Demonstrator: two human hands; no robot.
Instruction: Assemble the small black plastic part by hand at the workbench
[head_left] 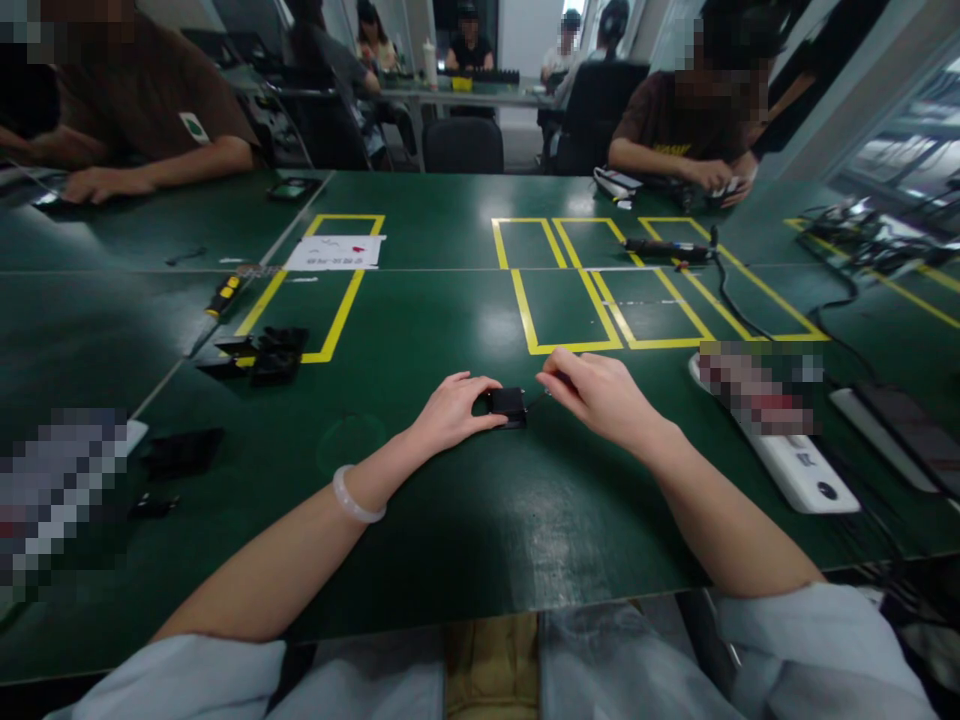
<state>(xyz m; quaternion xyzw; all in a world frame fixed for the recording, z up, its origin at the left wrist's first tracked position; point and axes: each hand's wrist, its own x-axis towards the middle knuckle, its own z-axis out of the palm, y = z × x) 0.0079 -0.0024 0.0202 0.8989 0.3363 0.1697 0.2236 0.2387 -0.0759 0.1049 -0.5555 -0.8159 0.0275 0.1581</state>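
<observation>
A small black box-shaped part [508, 403] lies on the green table in front of me. My left hand [459, 412] grips it from the left, thumb on the near side and fingers on the far side. Just right of the part is my right hand [589, 392], its thumb and index finger pinched on a thin dark tool or wire that points at the part's right side. What exactly that thin thing is, I cannot make out.
Black parts [274, 355] and a dark flat piece [181, 451] lie to the left, near a yellow-black screwdriver [223, 296]. A white power strip [806, 470] is at the right. Beyond the yellow tape rectangles, a black corded tool [667, 250] rests; people sit opposite.
</observation>
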